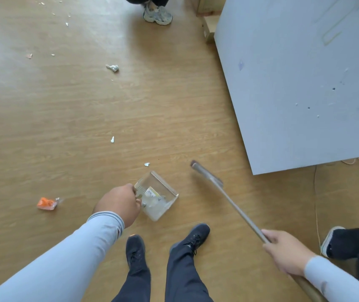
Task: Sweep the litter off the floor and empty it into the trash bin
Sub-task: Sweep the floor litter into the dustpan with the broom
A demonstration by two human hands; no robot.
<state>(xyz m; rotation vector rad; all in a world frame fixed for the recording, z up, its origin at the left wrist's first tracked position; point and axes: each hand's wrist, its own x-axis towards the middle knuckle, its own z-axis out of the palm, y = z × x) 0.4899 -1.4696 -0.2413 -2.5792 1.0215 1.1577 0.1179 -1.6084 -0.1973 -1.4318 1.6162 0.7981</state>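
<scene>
The person stands on a wood-grain floor (69, 118), dark shoes and trouser legs at the bottom of the head view. The left hand (119, 203) reaches down with its grip curled round the handle of a clear dustpan (159, 197), which sits just ahead of the feet and already carries a few pale scraps and a small printed packet. The right hand (285, 251) has its grip wrapped round the shaft of a broom (228, 201); the shaft slants up and to the left, and its narrow head lies to the right of the dustpan, apart from it. Litter lies scattered over the floor: an orange wrapper (46, 203) to the left of the left hand, a crumpled silver piece (113, 68) farther off, a small white scrap (112, 139) between them, and another scrap (147, 164) just beyond the dustpan. A large grey panel (300, 83) fills the upper right. Another person's sneaker (157, 15) shows at the top edge, and a dark shoe (337, 243) at the right.
</scene>
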